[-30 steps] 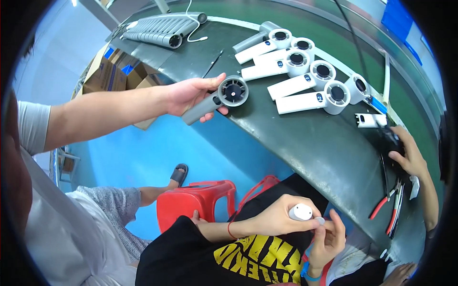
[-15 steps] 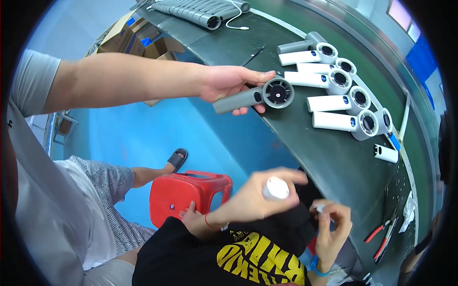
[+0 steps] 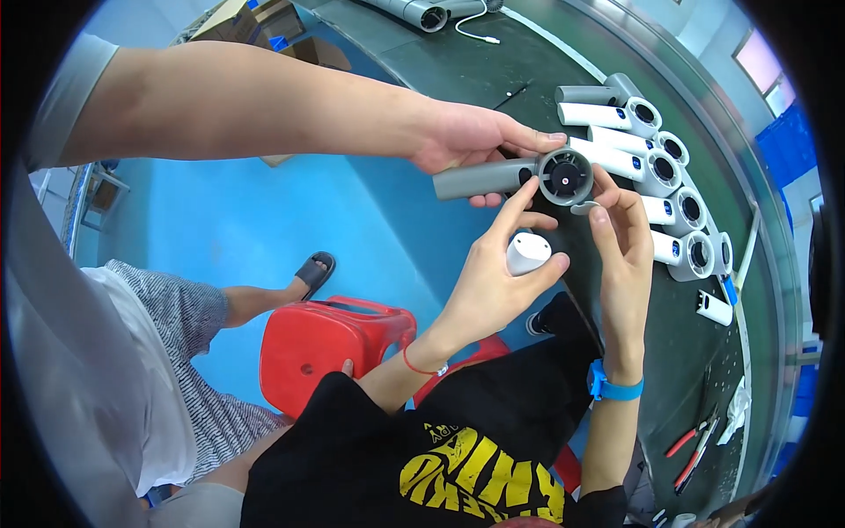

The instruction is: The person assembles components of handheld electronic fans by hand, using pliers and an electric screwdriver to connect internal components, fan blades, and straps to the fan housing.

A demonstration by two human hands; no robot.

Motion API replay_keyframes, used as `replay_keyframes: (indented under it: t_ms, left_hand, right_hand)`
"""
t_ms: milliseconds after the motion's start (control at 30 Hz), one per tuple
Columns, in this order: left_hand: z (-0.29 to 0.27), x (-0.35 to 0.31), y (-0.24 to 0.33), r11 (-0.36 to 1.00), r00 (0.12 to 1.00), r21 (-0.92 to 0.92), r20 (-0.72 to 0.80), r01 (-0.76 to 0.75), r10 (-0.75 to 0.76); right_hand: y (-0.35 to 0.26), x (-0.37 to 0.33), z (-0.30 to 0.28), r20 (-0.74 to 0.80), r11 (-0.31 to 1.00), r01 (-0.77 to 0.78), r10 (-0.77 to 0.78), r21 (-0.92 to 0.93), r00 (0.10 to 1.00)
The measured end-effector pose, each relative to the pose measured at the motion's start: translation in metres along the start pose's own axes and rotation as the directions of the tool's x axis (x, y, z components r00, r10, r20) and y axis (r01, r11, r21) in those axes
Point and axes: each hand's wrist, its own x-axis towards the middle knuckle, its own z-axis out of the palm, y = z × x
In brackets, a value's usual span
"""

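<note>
A grey handheld fan (image 3: 477,179) with a round black-centred head is held out by another person's hand (image 3: 440,136), reaching in from the left. My left hand (image 3: 484,280), with a red string at the wrist, curls round a white cylindrical part (image 3: 529,253) with small holes in its end. Its index finger reaches to the fan where handle meets head. My right hand (image 3: 625,242), wearing a blue wristband, pinches a small grey curved piece (image 3: 584,209) against or close beside the lower right rim of the fan head; actual contact is unclear.
Several white handheld fans (image 3: 660,169) lie in a row along the dark table (image 3: 607,290). Red-handled pliers (image 3: 691,440), a short white tube (image 3: 714,308) and a white cable (image 3: 475,35) are on it too. A red stool (image 3: 308,356) stands below left, with cardboard boxes (image 3: 229,24) behind.
Both my hands have moved up to the grey fan, the left still with the white part. The other person's hand and fan have shifted right in the picture.
</note>
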Motion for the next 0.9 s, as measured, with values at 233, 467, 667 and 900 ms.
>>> replay_keyframes:
  t_ms: [233,467,667,900]
  left_hand:
    - [-0.002,0.002,-0.001,0.998,0.998,-0.027,-0.016,-0.055,0.055]
    - [-0.007,-0.008,0.017,0.999,0.997,-0.041,0.068,0.027,-0.025]
    - [-0.008,-0.008,0.011,0.988,0.993,-0.107,-0.033,0.108,-0.112]
    - [-0.014,-0.012,-0.004,0.986,0.991,-0.113,-0.044,0.121,-0.127]
  right_hand:
    - [0.002,-0.001,0.002,-0.036,0.999,0.05,-0.05,-0.005,0.998]
    - [-0.014,-0.015,0.001,-0.08,1.0,0.013,-0.015,-0.016,0.997]
    - [-0.012,-0.021,0.016,0.139,0.987,-0.038,0.06,-0.156,0.988]
    - [-0.002,-0.02,0.029,0.182,0.848,0.193,-0.116,-0.494,0.976]
